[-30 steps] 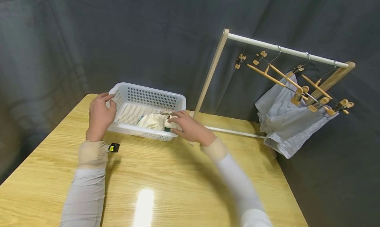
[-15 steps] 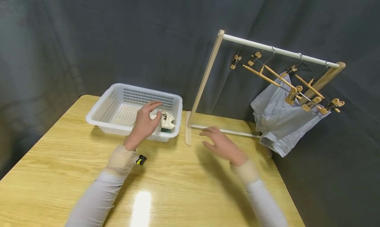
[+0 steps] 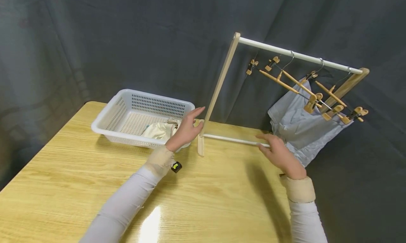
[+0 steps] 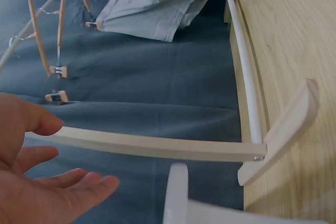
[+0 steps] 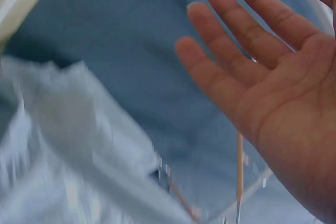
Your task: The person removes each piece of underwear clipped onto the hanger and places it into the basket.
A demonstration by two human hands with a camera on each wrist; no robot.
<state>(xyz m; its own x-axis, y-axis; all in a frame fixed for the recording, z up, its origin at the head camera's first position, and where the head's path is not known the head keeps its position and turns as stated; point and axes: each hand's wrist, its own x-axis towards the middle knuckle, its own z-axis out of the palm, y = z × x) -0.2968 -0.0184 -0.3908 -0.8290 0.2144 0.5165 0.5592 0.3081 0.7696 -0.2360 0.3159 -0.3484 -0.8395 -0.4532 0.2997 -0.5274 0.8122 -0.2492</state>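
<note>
My left hand is over the right end of a white plastic basket, beside the rack's wooden upright. Its fingers are spread with nothing between them, as the left wrist view shows. A cream cloth lies crumpled in the basket, partly hidden by that hand. Above the table's right side, my right hand is in front of a light grey garment that looks like shorts. In the right wrist view its palm and straight fingers hold nothing. The garment hangs from a clip hanger.
The rack has a white top rail, a wooden upright and a white lower bar. Another clip hanger hangs on the rail without clothing. A wooden table lies under everything, with a dark curtain behind.
My left hand has left the basket's left rim and crossed over it to the right end. My right hand has moved from the cloth in the basket rightwards to the grey garment.
</note>
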